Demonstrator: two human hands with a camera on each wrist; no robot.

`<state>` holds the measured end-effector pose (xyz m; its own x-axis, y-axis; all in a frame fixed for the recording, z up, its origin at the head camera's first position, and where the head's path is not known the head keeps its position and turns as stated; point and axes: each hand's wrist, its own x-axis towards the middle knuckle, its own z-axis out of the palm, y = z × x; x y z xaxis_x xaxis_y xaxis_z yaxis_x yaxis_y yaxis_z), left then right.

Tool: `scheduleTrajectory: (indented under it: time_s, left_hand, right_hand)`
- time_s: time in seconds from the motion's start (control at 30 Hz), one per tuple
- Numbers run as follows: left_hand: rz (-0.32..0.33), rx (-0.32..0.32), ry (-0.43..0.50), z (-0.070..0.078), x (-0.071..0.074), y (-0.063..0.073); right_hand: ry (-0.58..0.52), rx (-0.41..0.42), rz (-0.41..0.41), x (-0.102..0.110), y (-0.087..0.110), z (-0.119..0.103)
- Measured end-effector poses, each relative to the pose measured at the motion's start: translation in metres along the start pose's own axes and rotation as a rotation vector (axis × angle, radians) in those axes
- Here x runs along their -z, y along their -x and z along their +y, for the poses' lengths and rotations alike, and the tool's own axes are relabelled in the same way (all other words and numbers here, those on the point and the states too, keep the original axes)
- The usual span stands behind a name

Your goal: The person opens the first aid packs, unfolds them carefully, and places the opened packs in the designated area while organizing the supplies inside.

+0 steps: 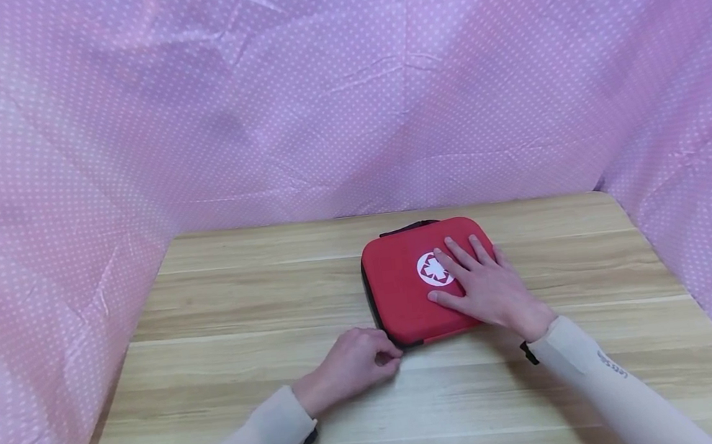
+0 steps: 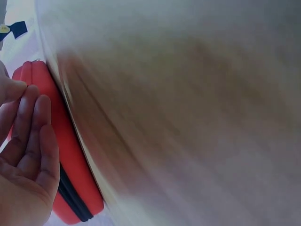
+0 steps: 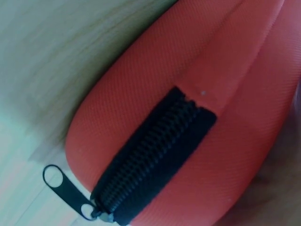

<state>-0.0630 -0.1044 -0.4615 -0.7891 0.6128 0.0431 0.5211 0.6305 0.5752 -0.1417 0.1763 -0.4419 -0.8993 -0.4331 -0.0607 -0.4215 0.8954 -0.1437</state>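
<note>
A red zip-up case point(image 1: 403, 296) with a white emblem lies on the wooden table. My right hand point(image 1: 493, 291) rests on its lid with fingers spread. At the near left corner is my left hand point(image 1: 360, 359), thumb and index fingertips meeting beside the zip. In the left wrist view the left hand point(image 2: 28, 155) is close to the case's red side point(image 2: 63, 132). Whether anything sits between those fingertips is hidden. The right wrist view shows the black zipper point(image 3: 153, 153) and a zipper pull point(image 3: 66, 190) sticking out, with no finger on it there.
The wooden table point(image 1: 260, 297) carries the case right of its middle. Pink dotted cloth point(image 1: 318, 110) hangs behind the table and at both sides. A black carry handle point(image 1: 409, 228) is on the case's far side.
</note>
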Motion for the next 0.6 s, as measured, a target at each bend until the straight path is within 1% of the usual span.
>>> scheduleTrajectory:
  time_s: [0.17,0.37,0.5,0.6]
  left_hand:
    - [0.033,-0.026,-0.029,0.005,-0.006,-0.001]
    - [0.107,-0.063,-0.11,0.012,-0.014,-0.001]
    - [0.133,-0.056,-0.147,0.017,-0.018,-0.002]
    - [0.123,-0.042,-0.167,0.02,-0.019,-0.003]
  right_hand:
    - [-0.002,0.001,0.001,0.001,0.0,-0.001]
    - [0.002,-0.001,-0.003,0.001,0.0,-0.001]
    - [0.003,0.003,0.0,0.001,0.001,-0.001]
    - [0.007,0.003,0.001,0.001,0.001,-0.001]
